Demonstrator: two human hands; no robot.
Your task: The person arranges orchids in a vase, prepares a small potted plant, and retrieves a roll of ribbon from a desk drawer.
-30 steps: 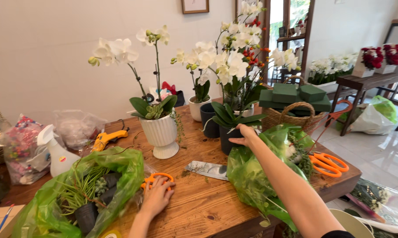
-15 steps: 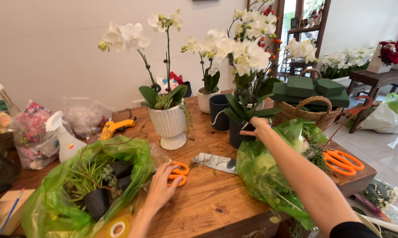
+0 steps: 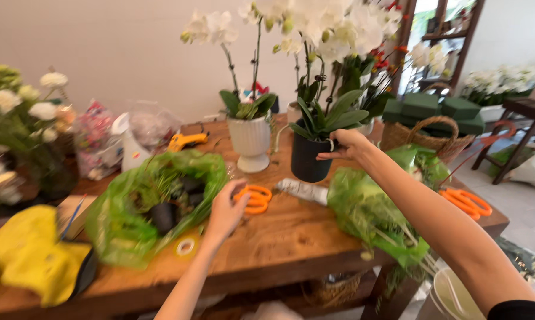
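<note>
My right hand grips a matt black plastic pot; my left hand touches glossy orange plastic scissors. The table is warm, grainy wood. Crinkled, shiny green plastic bags lie on it, beside a ribbed, glazed white vase.

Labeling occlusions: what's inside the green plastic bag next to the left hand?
The green plastic bag holds small black pots with thin grassy plants. Its folds cover the bottom and far side, so the pot count is unclear. The left hand is beside it, at the orange scissors.
</note>
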